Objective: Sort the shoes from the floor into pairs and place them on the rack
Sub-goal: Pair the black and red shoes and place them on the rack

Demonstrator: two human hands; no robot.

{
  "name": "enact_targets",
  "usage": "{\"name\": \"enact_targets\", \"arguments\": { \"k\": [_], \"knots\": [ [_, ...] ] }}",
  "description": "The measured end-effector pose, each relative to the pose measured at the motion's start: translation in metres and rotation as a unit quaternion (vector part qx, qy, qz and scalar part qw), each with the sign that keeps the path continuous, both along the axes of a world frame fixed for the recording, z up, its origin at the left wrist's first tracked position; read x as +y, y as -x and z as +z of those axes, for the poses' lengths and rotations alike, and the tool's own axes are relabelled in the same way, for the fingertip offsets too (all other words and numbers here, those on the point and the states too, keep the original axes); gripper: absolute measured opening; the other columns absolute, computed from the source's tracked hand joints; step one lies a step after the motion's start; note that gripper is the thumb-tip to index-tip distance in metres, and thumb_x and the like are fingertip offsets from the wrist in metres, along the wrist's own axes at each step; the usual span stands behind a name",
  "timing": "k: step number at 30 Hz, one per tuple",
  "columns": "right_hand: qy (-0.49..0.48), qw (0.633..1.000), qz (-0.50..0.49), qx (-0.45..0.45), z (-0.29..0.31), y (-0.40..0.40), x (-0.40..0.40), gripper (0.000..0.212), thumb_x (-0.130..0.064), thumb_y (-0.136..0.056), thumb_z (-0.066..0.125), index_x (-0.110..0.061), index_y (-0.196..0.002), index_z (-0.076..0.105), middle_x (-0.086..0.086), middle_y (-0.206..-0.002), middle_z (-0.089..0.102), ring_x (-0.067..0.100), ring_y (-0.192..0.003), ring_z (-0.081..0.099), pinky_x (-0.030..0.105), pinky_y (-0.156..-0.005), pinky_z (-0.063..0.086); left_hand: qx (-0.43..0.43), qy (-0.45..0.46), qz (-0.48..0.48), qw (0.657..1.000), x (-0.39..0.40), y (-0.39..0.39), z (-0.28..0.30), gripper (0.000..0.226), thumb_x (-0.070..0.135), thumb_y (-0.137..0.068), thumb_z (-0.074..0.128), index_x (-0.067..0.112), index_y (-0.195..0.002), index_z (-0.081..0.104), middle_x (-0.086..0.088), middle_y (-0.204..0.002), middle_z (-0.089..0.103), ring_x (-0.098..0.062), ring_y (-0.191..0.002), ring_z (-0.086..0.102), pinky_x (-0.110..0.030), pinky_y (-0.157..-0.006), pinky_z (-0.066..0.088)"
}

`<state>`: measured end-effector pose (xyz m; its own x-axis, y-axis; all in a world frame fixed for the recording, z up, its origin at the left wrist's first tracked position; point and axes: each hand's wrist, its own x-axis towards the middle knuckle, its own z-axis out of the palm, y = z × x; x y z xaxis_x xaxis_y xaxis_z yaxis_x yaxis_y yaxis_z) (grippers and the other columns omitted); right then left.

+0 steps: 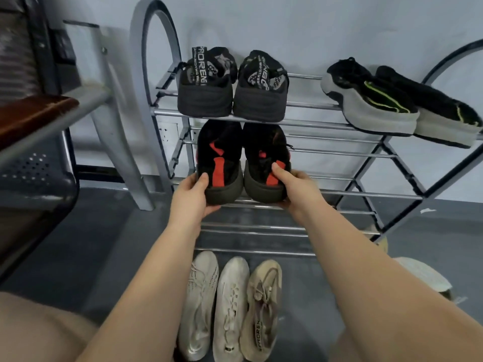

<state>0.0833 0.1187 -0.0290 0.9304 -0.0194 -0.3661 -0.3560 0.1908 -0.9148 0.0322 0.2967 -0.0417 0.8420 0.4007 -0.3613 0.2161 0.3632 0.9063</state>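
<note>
Left hand (192, 190) and right hand (292, 186) are each gripping a heel of the black-and-red shoes (243, 160), sliding them together onto the rack (366, 195) middle shelf so the pair lands aligned.

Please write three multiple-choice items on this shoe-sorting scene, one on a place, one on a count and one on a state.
1. Where does the black pair with green stripes sit?
A. On the top shelf of the rack, right side
B. On the floor
C. On the bottom shelf

2. How many pale shoes lie side by side on the floor in front of the rack, between the arms?
A. One
B. Three
C. Five

3. What is happening with the black and red shoes?
A. They lie untouched on the floor
B. One hand carries both
C. The left hand grips one heel and the right hand grips the other

Answers:
1. A: they rest on the top bars at the right.
2. B: three lie side by side.
3. C: each hand's thumb and fingers wrap round a heel.
</note>
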Motion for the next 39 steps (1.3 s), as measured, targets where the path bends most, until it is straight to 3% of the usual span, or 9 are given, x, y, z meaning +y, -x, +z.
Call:
{"name": "enact_targets", "arguments": {
  "k": [6, 10, 14, 17, 21, 25, 28, 31, 39],
  "knots": [
    [0.000, 1.000, -0.018, -0.002, -0.014, -0.006, 0.019, 0.025, -0.024, -0.082, 0.073, -0.011, -0.102, 0.063, 0.006, -0.092, 0.070, 0.021, -0.084, 0.068, 0.040, -0.078, 0.058, -0.006, -0.056, 0.026, 0.998, 0.012, -0.010, -0.008, 0.041, 0.027, -0.099, 0.047, 0.009, -0.136, 0.046, -0.012, -0.128, 0.058, -0.027, -0.110, 0.060, -0.029, -0.064, 0.055],
    [0.012, 1.000, -0.017, -0.009, -0.016, -0.007, 0.024, 0.010, -0.025, -0.085, 0.070, -0.018, -0.085, 0.063, 0.004, -0.088, 0.070, 0.019, -0.081, 0.068, 0.038, -0.076, 0.058, -0.017, -0.086, 0.013, 0.996, 0.014, -0.012, -0.009, 0.040, 0.029, -0.099, 0.046, 0.012, -0.135, 0.047, -0.011, -0.128, 0.057, -0.027, -0.112, 0.059, -0.025, -0.063, 0.055],
    [0.026, 0.999, 0.005, -0.017, -0.015, -0.005, 0.023, 0.010, -0.029, -0.090, 0.064, -0.019, -0.086, 0.063, 0.007, -0.099, 0.070, 0.020, -0.089, 0.067, 0.038, -0.080, 0.057, -0.030, -0.112, -0.001, 0.993, 0.015, -0.013, -0.012, 0.032, 0.035, -0.098, 0.045, 0.020, -0.126, 0.050, -0.004, -0.120, 0.059, -0.023, -0.109, 0.061, -0.028, -0.070, 0.055],
    [0.072, 0.996, 0.043, -0.010, -0.009, -0.001, 0.020, 0.024, -0.040, -0.092, 0.058, -0.019, -0.104, 0.062, 0.005, -0.109, 0.068, 0.021, -0.099, 0.065, 0.035, -0.072, 0.057, -0.032, -0.160, -0.014, 0.987, 0.015, -0.013, -0.014, 0.045, 0.040, -0.098, 0.043, 0.016, -0.136, 0.045, 0.001, -0.124, 0.055, -0.019, -0.110, 0.058, -0.030, -0.074, 0.054],
    [0.135, 0.986, 0.099, -0.020, -0.004, 0.010, 0.014, 0.045, -0.050, -0.090, 0.054, -0.027, -0.129, 0.053, -0.001, -0.123, 0.063, 0.020, -0.109, 0.062, 0.031, -0.069, 0.056, -0.013, -0.234, -0.030, 0.972, 0.016, -0.010, -0.018, 0.069, 0.058, -0.091, 0.039, 0.019, -0.147, 0.030, -0.002, -0.153, 0.032, -0.022, -0.136, 0.038, -0.045, -0.107, 0.040],
    [0.219, 0.966, 0.127, -0.049, -0.001, 0.025, 0.002, 0.069, -0.052, -0.088, 0.056, -0.031, -0.148, 0.030, -0.002, -0.130, 0.056, 0.026, -0.120, 0.055, 0.040, -0.091, 0.054, -0.021, -0.257, -0.011, 0.966, 0.003, 0.005, -0.016, 0.069, 0.050, -0.095, 0.037, 0.018, -0.151, 0.014, -0.001, -0.159, 0.014, -0.018, -0.145, 0.021, -0.039, -0.118, 0.021],
    [0.323, 0.929, 0.154, -0.095, -0.001, 0.039, -0.012, 0.080, -0.055, -0.087, 0.054, -0.028, -0.152, 0.017, -0.002, -0.152, 0.034, 0.023, -0.138, 0.037, 0.041, -0.112, 0.035, -0.011, -0.295, 0.010, 0.955, -0.009, 0.024, -0.022, 0.066, 0.038, -0.099, 0.039, 0.016, -0.152, 0.005, -0.003, -0.159, 0.010, -0.018, -0.145, 0.017, -0.033, -0.116, 0.017],
    [0.443, 0.864, 0.209, -0.117, -0.006, 0.059, -0.029, 0.080, -0.056, -0.090, 0.048, -0.023, -0.153, 0.010, -0.001, -0.160, 0.012, 0.017, -0.147, 0.014, 0.034, -0.116, 0.019, 0.018, -0.345, -0.014, 0.938, -0.018, 0.042, -0.037, 0.069, 0.039, -0.098, 0.040, 0.013, -0.152, 0.005, -0.007, -0.159, 0.012, -0.024, -0.144, 0.020, -0.041, -0.118, 0.020],
    [0.601, 0.729, 0.327, -0.027, -0.034, 0.122, -0.076, 0.084, -0.061, -0.092, 0.038, -0.021, -0.153, -0.004, 0.007, -0.161, -0.004, 0.029, -0.146, 0.015, 0.039, -0.117, 0.020, 0.056, -0.532, -0.303, 0.789, -0.061, 0.090, -0.067, 0.069, 0.044, -0.098, 0.036, 0.014, -0.152, 0.004, -0.002, -0.161, 0.003, -0.018, -0.148, 0.005, -0.034, -0.119, 0.011]
  ]
}}
